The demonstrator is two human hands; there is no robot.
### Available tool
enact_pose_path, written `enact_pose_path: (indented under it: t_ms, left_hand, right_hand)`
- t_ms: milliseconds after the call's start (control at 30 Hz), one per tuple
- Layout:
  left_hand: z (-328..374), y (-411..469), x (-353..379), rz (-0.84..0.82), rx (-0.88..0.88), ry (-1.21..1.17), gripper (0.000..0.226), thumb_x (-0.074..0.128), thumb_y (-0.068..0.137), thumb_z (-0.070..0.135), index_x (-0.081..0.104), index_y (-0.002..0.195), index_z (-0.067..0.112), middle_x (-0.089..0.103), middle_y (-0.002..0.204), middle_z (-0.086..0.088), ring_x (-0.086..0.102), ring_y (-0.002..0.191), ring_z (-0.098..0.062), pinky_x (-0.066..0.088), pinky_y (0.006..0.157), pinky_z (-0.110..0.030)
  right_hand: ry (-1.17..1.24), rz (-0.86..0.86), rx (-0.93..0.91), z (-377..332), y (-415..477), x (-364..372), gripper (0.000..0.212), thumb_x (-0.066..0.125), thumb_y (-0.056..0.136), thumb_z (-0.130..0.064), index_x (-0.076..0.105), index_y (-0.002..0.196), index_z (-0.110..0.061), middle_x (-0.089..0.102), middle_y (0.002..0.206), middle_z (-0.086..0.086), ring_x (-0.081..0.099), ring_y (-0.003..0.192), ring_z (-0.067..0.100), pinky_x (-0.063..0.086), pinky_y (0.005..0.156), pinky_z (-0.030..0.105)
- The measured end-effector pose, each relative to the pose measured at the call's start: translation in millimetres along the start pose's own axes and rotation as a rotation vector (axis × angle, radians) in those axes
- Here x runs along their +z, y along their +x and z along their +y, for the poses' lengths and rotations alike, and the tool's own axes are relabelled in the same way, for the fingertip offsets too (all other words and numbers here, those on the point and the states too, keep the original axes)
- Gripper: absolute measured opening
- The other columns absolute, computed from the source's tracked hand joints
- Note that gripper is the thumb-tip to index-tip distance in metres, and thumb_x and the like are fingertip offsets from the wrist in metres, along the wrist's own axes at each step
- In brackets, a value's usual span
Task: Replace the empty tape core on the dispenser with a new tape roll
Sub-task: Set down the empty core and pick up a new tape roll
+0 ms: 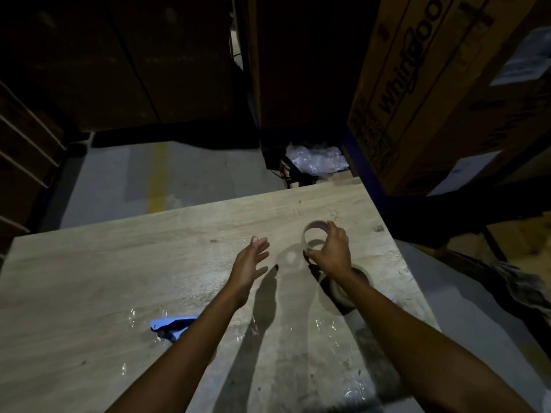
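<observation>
We take the wooden table (104,263) as our landmark. Near its far right part, our right hand (329,251) pinches a thin ring, which we judge to be the empty tape core (313,232), between thumb and fingers; the core's open axis tilts up toward the camera, and it looks to be held just above the table surface, though contact cannot be ruled out. Our left hand (250,263) hovers over the table's middle, flat, fingers spread, gripping nothing.

The new tape roll (354,289) lies on the table's right part, directly under our right forearm and nearer to us than the core; it is partly hidden, and it appears to rest flat, hole upward. The blue dispenser (173,324) lies on the table's near-left part, beside our left forearm, its long axis running roughly left to right.

We judge the coming move to turn on this split: the roll is closest to the right hand, the dispenser to the left, and the two lie well apart.
</observation>
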State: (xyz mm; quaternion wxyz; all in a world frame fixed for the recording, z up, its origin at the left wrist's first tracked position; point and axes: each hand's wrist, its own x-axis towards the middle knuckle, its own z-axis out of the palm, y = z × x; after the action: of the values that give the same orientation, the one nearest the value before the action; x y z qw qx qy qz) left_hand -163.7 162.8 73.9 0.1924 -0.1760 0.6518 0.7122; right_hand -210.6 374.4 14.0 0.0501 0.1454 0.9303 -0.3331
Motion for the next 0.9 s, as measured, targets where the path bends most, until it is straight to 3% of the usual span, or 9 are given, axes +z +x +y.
enact_pose_path:
  t_ms: [233, 367, 634, 800, 900]
  left_hand:
    - [-9.9, 34.3, 19.9, -0.011, -0.106, -0.139, 0.052, 0.032, 0.106, 0.043, 0.047, 0.143, 0.009, 0.051, 0.149, -0.011, 0.049, 0.133, -0.024, 0.039, 0.114, -0.049]
    - [-8.8, 48.7, 48.0, -0.045, -0.171, -0.165, 0.058, 0.032, 0.105, 0.045, 0.042, 0.147, 0.006, 0.044, 0.154, -0.012, 0.042, 0.141, -0.028, 0.036, 0.115, -0.047]
    - [-20.3, 50.5, 59.6, -0.056, -0.23, -0.156, 0.06, 0.03, 0.106, 0.046, 0.038, 0.149, 0.006, 0.042, 0.156, -0.013, 0.039, 0.144, -0.028, 0.033, 0.115, -0.045]
    - [-33.6, 37.8, 42.7, -0.028, -0.201, -0.099, 0.051, 0.038, 0.106, 0.038, 0.047, 0.142, 0.004, 0.051, 0.147, -0.014, 0.052, 0.128, -0.023, 0.042, 0.099, -0.037]
    - [-43.2, 29.4, 35.5, -0.028, -0.194, -0.088, 0.045, 0.042, 0.105, 0.034, 0.052, 0.137, 0.005, 0.057, 0.14, -0.015, 0.056, 0.123, -0.024, 0.045, 0.104, -0.042]
  right_hand:
    - [-0.144, -0.081, 0.043, 10.6, 16.3, 19.8, 0.094, 0.083, 0.076, -0.032, 0.028, 0.149, -0.011, 0.042, 0.142, 0.015, 0.046, 0.127, 0.033, 0.046, 0.1, 0.041]
    - [-0.204, -0.09, 0.08, 14.3, 15.8, 26.2, 0.096, 0.082, 0.078, -0.03, 0.023, 0.152, -0.014, 0.041, 0.144, 0.014, 0.05, 0.124, 0.034, 0.048, 0.098, 0.04]
    - [-0.141, -0.123, 0.073, 19.8, 12.2, 22.0, 0.112, 0.085, 0.074, -0.021, 0.01, 0.157, -0.015, 0.036, 0.146, 0.019, 0.048, 0.126, 0.036, 0.047, 0.102, 0.042]
    - [-0.187, -0.005, 0.036, 20.2, -7.9, 8.3, 0.108, 0.082, 0.074, -0.043, 0.015, 0.155, -0.017, 0.038, 0.148, 0.017, 0.045, 0.131, 0.035, 0.043, 0.105, 0.049]
    - [-0.282, 0.038, 0.102, 30.3, -28.2, -3.5, 0.11, 0.077, 0.072, -0.056, 0.014, 0.155, -0.021, 0.033, 0.153, 0.016, 0.034, 0.139, 0.037, 0.032, 0.11, 0.059]
